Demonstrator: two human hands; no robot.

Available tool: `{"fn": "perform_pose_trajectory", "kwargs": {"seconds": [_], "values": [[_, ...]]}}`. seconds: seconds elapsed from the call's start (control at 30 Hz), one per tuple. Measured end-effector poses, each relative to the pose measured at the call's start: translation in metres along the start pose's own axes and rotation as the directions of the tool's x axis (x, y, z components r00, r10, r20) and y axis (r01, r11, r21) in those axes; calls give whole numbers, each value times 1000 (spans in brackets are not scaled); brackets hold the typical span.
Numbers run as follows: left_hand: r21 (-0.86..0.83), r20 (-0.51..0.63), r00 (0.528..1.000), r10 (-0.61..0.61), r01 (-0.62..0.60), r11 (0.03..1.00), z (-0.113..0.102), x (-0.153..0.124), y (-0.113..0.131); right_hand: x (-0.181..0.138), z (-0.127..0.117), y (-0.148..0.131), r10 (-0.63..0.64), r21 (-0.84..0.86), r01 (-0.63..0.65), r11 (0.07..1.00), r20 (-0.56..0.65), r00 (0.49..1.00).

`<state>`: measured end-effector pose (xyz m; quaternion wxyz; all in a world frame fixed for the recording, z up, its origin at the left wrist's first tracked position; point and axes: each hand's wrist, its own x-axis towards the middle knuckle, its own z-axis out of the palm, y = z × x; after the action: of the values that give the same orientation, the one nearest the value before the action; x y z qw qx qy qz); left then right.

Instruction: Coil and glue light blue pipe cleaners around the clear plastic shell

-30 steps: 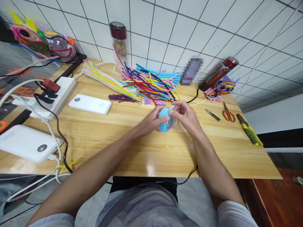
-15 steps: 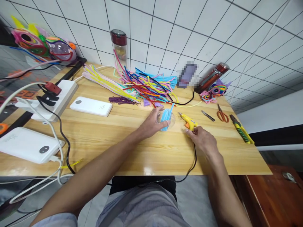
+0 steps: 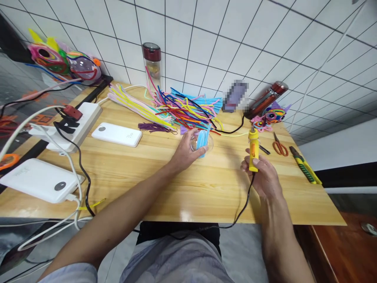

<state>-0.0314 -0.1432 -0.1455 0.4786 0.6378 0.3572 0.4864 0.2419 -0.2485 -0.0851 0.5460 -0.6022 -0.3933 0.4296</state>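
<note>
My left hand (image 3: 186,152) is wrapped round a clear plastic ball (image 3: 210,144) on the wooden table, with the thumb across its near side. Light blue pipe cleaner (image 3: 202,140) is coiled against the ball, one end sticking up. In my right hand (image 3: 266,175) is a yellow glue gun (image 3: 253,151), raised above the tabletop to the right of the ball. Its nozzle points away from me, and a black cord (image 3: 246,206) trails from the handle down to the table edge. Behind both hands lies a pile of coloured pipe cleaners (image 3: 188,110).
Scissors (image 3: 280,146), a small dark pen-like tool (image 3: 264,149) and a green-yellow cutter (image 3: 303,165) lie at the right. White power banks (image 3: 116,134) and a power strip (image 3: 85,122) with cables occupy the left. Bottles (image 3: 152,65) and a decorated fish (image 3: 273,114) stand by the tiled wall.
My right hand has lifted the glue gun and turned it, so the nozzle now points away from me rather than toward the ball. My left hand with the ball has shifted slightly left.
</note>
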Motion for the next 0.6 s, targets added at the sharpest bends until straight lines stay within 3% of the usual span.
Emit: {"fn": "perform_pose_trajectory", "kwargs": {"seconds": [0.07,0.17,0.33,0.5,0.6], "values": [[75,-20,998,56,-55,996,-1,-1,2,-9,8,-8,29,155,-43,987,94,995],[215,-57,981,188,-172,961,-3,-1,1,-15,16,-12,10,230,-41,972,134,991],[398,-88,928,361,-300,867,-3,0,-3,-8,25,-15,-132,74,125,989,110,985],[516,-106,860,499,-381,767,-4,-1,-3,7,32,-19,-170,4,172,985,192,967],[550,-108,853,511,-376,745,-5,-1,-2,18,32,-23,-196,-74,221,972,257,946]]}}
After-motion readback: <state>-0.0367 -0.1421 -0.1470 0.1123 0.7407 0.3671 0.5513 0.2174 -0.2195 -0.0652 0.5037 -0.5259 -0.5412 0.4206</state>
